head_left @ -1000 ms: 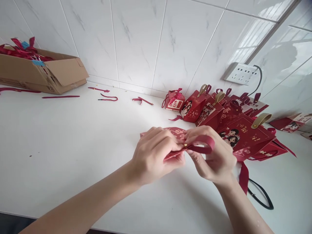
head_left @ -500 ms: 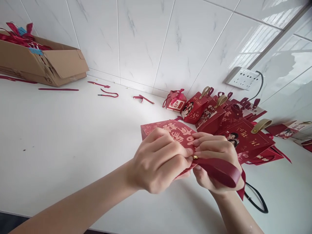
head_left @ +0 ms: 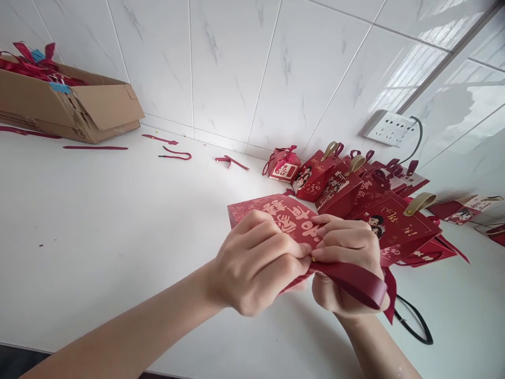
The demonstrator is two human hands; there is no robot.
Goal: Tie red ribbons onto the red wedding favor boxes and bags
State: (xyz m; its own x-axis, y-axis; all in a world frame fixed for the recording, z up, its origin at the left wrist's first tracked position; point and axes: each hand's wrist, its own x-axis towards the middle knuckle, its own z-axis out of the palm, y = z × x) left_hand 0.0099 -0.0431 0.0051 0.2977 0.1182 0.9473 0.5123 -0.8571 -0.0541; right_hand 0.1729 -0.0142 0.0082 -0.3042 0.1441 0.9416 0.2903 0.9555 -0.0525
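Between both hands is a red gift box with pale pink lettering, tilted above the white table. My left hand is closed on its top edge, fingertips pressed beside a small gold rivet. From the other side my right hand pinches the same edge near the rivet. A dark red ribbon handle loops out from there over my right hand. The thumbs and the box's underside are mostly hidden behind the fingers.
Several finished red gift boxes stand at right below a wall socket. A cardboard box of red ribbons is at far left. Ribbon strips and a red cord lie along the wall. A black loop rests at right.
The fingers of my right hand have curled in closer over the gold rivet, covering more of it. The ribbon handle has dipped slightly. My left hand stays nearly in place.
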